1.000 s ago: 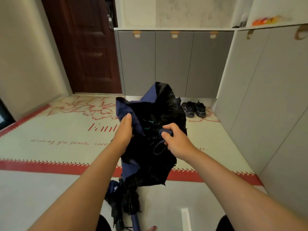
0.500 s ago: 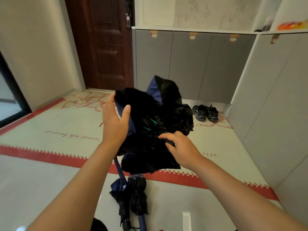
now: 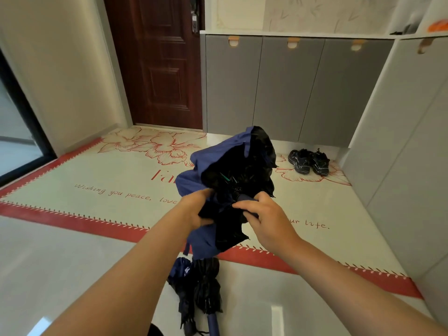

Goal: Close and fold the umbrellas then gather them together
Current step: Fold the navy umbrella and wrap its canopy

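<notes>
I hold a collapsed umbrella point(image 3: 232, 170) with navy outside and black lining up in front of me, its loose fabric bunched and its rib tips showing in the middle. My left hand point(image 3: 194, 209) grips the fabric on the left side. My right hand point(image 3: 261, 217) grips the navy handle end, fingers curled round it. On the floor below lie two folded umbrellas point(image 3: 198, 292), dark navy and black, side by side with a blue handle pointing toward me.
A cream floor mat point(image 3: 101, 180) with red border and flower print covers the floor ahead. A pair of dark shoes point(image 3: 309, 162) sits by the grey cabinets point(image 3: 288, 88). A brown door point(image 3: 155, 61) stands at the back left. More cabinets line the right wall.
My left hand has dropped from the top of the fabric to grip it lower down, near the right hand. The fabric has turned, showing more navy. The right hand has closed on the handle.
</notes>
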Available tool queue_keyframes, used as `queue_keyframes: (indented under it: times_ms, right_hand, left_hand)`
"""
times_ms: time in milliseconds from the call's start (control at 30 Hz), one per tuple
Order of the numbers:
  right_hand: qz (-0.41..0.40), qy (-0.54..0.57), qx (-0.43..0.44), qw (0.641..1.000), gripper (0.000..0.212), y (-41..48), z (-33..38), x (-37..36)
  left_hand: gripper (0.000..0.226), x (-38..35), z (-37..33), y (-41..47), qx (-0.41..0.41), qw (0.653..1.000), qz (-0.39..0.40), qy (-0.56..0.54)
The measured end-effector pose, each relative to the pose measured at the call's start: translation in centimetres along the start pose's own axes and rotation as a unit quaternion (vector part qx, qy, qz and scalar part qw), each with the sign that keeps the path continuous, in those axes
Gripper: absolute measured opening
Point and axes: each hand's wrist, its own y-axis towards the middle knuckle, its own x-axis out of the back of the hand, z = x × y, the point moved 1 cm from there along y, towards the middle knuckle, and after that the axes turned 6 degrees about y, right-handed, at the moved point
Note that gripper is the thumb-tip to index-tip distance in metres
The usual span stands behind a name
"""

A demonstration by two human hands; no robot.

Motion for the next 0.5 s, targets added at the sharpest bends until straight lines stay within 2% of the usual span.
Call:
queue_keyframes:
  times_ms: [67,200,267,367,400,433,467,500]
  right_hand:
    - [0.006,0.015,0.001,1.000,0.032,-0.2,-0.4,-0.1]
    - [0.036,0.066,-0.022,0.997,0.031,-0.5,-1.1,0.3]
    - [0.062,0.106,-0.057,0.991,0.027,-0.5,-1.0,0.8]
    - [0.153,0.119,-0.075,0.978,0.026,-0.9,-0.8,1.4]
    - [0.173,0.104,-0.083,0.976,0.026,-1.0,-0.6,1.6]
    - [0.162,0.084,-0.099,0.978,0.028,-0.9,-0.4,2.0]
    - [0.114,0.064,-0.110,0.985,0.030,-0.6,-0.1,2.6]
    - [0.028,0.043,-0.102,0.993,0.033,-0.3,0.3,3.6]
  left_hand:
    - [0.030,-0.9,0.6,0.1,0.014,0.999,0.042,-0.016]
    - [0.026,-1.5,0.6,0.5,-0.011,0.991,0.086,-0.099]
    - [0.024,-1.2,0.3,1.2,-0.028,0.995,0.041,-0.087]
    - [0.048,-0.9,0.0,1.9,-0.046,0.996,-0.035,-0.073]
    - [0.045,-0.9,-0.2,1.7,-0.062,0.994,-0.069,-0.065]
    - [0.036,-1.0,-0.3,1.6,-0.082,0.990,-0.103,-0.041]
    - [0.028,-1.3,-0.3,1.2,-0.102,0.987,-0.126,-0.007]
    - [0.023,-1.6,-0.2,1.0,-0.125,0.983,-0.135,0.027]
